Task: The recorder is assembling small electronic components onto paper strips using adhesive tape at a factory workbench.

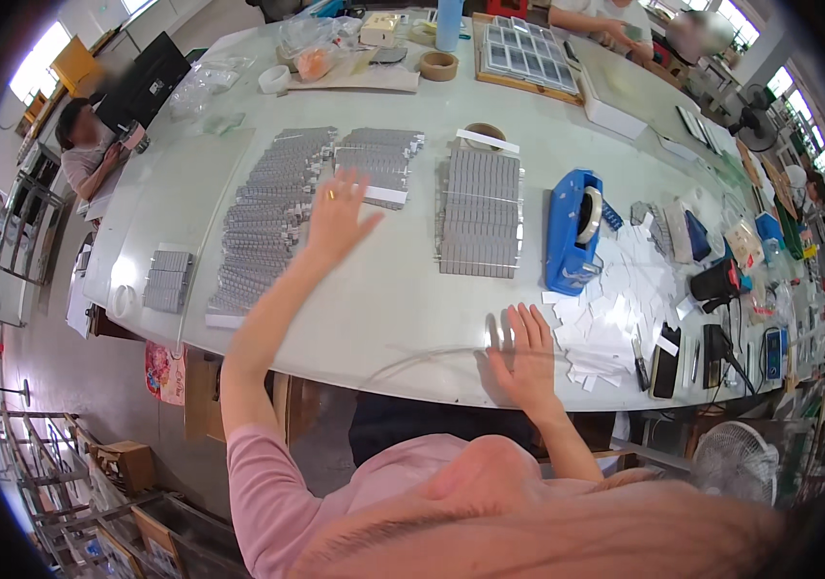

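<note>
Tabletop [403, 299], pale and glossy, fills most of what I can see, with the person leaning over its near edge. Across the left half of it runs a long row of grey strips [258, 227], overlapping one another, its long axis going away from the person and leaning a little to the right at the far end. Right of the middle stands a tidy block of grey strips [480, 217], lined up the same way. Between the two, toward the far side, lies a shorter group of grey strips [371, 150], with a white strip [386, 197] along its near edge.

That shorter group is the left hand's [335, 220] concern by position: it lies just ahead and to the right of the fingers, which are spread and hold nothing I can make out. The thumb points right, a little on the near side of the white strip. The right hand [528, 362] is well apart, palm down at the near edge beside white paper scraps [615, 299], fingers straight and empty.

The left hand and forearm hide part of the long row's right side and the shorter group's near left corner. Whether those fingertips press on the strips or hover above, I honestly can't tell from overhead.
</note>
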A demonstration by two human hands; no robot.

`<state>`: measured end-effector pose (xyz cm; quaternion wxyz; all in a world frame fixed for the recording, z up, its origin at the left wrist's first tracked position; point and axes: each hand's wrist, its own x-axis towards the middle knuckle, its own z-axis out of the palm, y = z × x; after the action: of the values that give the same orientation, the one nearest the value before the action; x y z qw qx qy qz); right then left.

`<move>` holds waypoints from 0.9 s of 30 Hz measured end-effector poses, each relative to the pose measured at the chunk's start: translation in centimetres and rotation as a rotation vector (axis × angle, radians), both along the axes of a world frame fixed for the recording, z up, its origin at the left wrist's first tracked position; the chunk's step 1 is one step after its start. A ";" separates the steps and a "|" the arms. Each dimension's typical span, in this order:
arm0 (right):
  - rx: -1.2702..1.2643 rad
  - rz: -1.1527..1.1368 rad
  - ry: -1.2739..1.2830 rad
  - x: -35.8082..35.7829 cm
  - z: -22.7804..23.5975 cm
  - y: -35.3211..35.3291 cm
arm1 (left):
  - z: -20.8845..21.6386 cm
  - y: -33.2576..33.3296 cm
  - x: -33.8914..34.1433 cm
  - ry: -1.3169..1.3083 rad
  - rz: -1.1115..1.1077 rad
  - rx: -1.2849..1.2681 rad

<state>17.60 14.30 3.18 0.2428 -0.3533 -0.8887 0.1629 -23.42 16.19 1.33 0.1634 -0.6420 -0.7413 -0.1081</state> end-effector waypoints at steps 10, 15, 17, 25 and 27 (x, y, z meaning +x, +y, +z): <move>0.165 -0.095 0.097 2.2 -3.8 -3.5 | -1.9 -14.1 18.4 -0.298 -0.055 -0.081; 0.209 -0.076 0.132 1.9 -4.5 -3.6 | -2.7 -14.5 18.4 -0.285 -0.032 -0.041; 0.217 -0.073 0.117 1.9 -4.4 -3.6 | -3.3 -14.4 18.3 -0.259 -0.039 0.020; 0.235 -0.082 0.095 1.5 -4.7 -3.3 | -3.4 -13.9 18.1 -0.250 -0.034 -0.008; 0.225 -0.092 0.094 1.5 -4.8 -3.1 | -3.3 -14.0 18.2 -0.249 -0.039 -0.011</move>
<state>19.13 11.18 -1.64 0.3295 -0.3561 -0.8718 0.0673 -5.20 2.22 -1.97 0.0646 -0.6389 -0.7436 -0.1861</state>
